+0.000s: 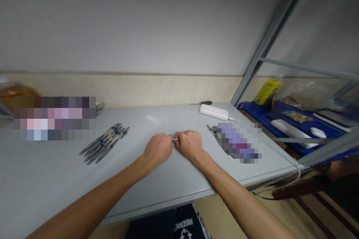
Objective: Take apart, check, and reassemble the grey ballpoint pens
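Note:
My left hand [159, 148] and my right hand [190, 145] meet over the middle of the table, both closed in fists. Between them shows a short, shiny length of a slim pen [175, 140], gripped from both sides; the fingers hide the rest of it. Left of my left hand lies a loose group of pens [105, 143], dark and silvery, side by side at a slant. Beyond my right hand is another row of pens [217, 136], partly covered by a blurred-out purple patch [238, 142].
The pale table [151, 198] runs along the wall. At its back right lie a white power strip [214, 112] and a screwdriver [206, 103]. A metal frame post [252, 71] rises at the right, beside a blue surface [249, 110] with a yellow packet [268, 91].

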`<move>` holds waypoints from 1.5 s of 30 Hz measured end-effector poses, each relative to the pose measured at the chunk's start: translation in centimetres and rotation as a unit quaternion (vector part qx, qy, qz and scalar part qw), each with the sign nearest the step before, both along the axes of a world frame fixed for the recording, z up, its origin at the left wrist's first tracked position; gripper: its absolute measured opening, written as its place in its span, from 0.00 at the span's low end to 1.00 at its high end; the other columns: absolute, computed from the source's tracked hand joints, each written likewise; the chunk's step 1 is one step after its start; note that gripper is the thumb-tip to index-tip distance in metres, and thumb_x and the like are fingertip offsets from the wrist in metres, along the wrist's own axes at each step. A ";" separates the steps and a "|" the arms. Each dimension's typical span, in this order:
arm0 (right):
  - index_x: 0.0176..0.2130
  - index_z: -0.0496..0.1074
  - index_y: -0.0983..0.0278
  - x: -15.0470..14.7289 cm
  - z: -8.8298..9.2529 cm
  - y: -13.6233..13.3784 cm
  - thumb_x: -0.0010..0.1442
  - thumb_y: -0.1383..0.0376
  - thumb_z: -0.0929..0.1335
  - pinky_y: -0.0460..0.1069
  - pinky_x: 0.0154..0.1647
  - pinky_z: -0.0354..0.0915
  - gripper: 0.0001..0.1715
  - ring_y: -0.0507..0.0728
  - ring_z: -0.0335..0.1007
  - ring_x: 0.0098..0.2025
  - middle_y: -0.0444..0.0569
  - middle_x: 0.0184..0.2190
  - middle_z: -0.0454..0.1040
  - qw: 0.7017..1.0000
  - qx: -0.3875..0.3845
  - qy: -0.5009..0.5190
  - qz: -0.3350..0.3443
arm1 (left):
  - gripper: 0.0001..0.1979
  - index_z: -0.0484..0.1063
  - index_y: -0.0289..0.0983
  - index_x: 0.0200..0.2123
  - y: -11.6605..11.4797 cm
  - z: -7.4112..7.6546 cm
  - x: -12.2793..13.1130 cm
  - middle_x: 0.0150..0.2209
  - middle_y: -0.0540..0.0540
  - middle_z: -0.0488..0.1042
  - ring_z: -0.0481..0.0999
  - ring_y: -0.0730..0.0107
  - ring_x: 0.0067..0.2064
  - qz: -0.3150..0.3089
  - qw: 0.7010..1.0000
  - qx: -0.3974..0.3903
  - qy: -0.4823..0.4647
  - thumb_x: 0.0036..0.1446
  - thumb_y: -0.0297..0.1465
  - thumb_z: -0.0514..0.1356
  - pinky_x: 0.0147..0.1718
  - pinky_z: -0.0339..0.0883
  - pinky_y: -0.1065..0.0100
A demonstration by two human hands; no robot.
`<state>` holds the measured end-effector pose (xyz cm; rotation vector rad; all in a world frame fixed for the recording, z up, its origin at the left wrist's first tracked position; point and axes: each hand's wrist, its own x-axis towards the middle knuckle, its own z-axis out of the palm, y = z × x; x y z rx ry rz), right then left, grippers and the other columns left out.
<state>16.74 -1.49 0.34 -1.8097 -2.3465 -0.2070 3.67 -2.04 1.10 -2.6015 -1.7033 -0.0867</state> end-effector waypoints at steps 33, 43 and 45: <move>0.33 0.76 0.63 1.2 -0.4 0.2 0.66 0.60 0.55 0.48 0.32 0.54 0.25 0.56 0.71 0.33 0.56 0.27 0.77 0.998 0.061 0.013 -0.030 | 0.21 0.66 0.36 0.24 2.0 -0.3 -2.3 0.22 0.50 0.65 0.64 0.70 0.27 -0.141 0.963 -0.019 -0.229 0.63 0.36 0.41 0.32 0.58 0.68; 0.33 0.76 0.63 1.4 0.0 0.1 0.65 0.59 0.56 0.47 0.30 0.51 0.24 0.56 0.70 0.33 0.54 0.27 0.77 0.997 0.070 0.008 -0.035 | 0.12 0.67 0.36 0.35 2.1 -0.3 -2.7 0.25 0.52 0.67 0.66 0.73 0.28 -0.123 0.910 -0.054 -0.393 0.59 0.37 0.50 0.30 0.60 0.71; 0.32 0.76 0.63 1.4 0.0 0.1 0.65 0.58 0.56 0.47 0.29 0.51 0.24 0.55 0.70 0.32 0.54 0.27 0.77 0.996 0.070 0.012 -0.059 | 0.09 0.68 0.36 0.36 2.1 -0.2 -2.8 0.29 0.50 0.70 0.68 0.72 0.32 -0.135 0.902 -0.022 -0.410 0.57 0.35 0.53 0.34 0.61 0.70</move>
